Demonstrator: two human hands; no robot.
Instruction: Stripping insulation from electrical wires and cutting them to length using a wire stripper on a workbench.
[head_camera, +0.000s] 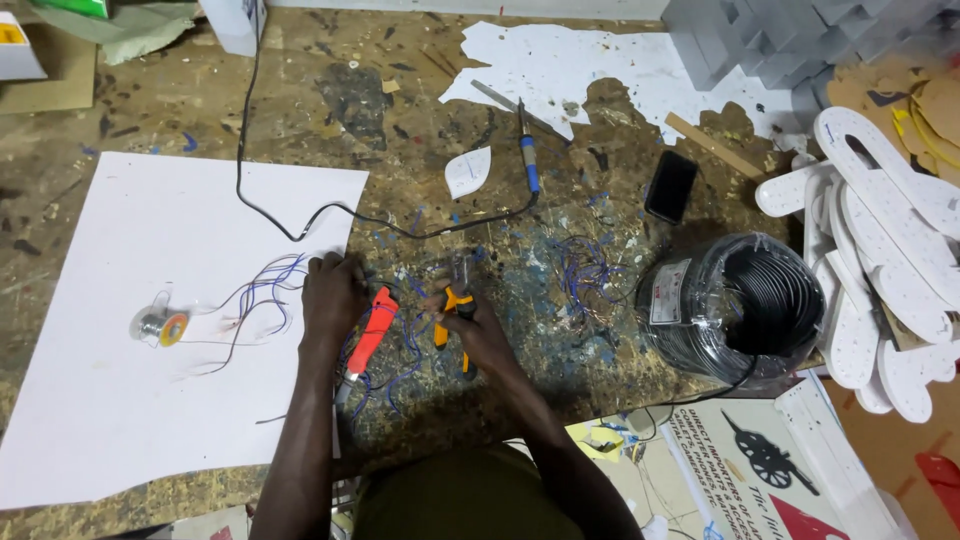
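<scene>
Mid-job by the look of it: loose thin blue and purple wire strands (262, 285) lying tangled on the paint-spattered wooden desk (420, 90) and across the large white sheet (120, 400), none visibly joined yet. Left hand (332, 292) grip closed on the strands; right hand (478, 330) grip clamped on yellow-handled pliers (455, 300), beside an orange-handled cutter (370, 335).

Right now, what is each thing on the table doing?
left hand: pressed down on thin wires
right hand: gripping the yellow-handled pliers
yellow-handled pliers: held, nose at the wires
orange tool: lying flat, untouched
soldering iron: lying flat, cord attached
solder spool: resting on white sheet
black cable coil: wound up, wrapped in plastic
phone: screen dark
</scene>
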